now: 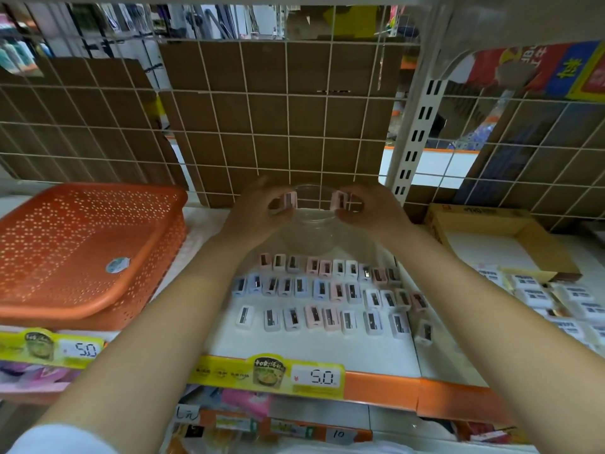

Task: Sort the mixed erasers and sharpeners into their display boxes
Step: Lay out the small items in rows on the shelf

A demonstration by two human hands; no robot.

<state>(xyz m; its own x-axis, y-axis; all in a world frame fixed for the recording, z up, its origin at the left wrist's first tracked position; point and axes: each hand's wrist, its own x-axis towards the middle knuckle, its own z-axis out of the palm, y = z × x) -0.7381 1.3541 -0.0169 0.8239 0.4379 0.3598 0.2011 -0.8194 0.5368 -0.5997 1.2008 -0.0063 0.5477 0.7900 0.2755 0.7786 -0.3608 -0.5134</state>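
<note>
Up at the back of the shelf, each hand's grip pinches one pink sharpener over a clear jar.
Left hand (258,204) holds a pink sharpener (288,201); right hand (366,208) holds another pink sharpener (339,200), both at the rim of the clear jar (311,231). Below, rows of sharpeners (327,296) lie on the white shelf (311,352); wrapped erasers (550,296) lie right, beside a cardboard box (537,244); an orange basket (82,250) sits left.
</note>
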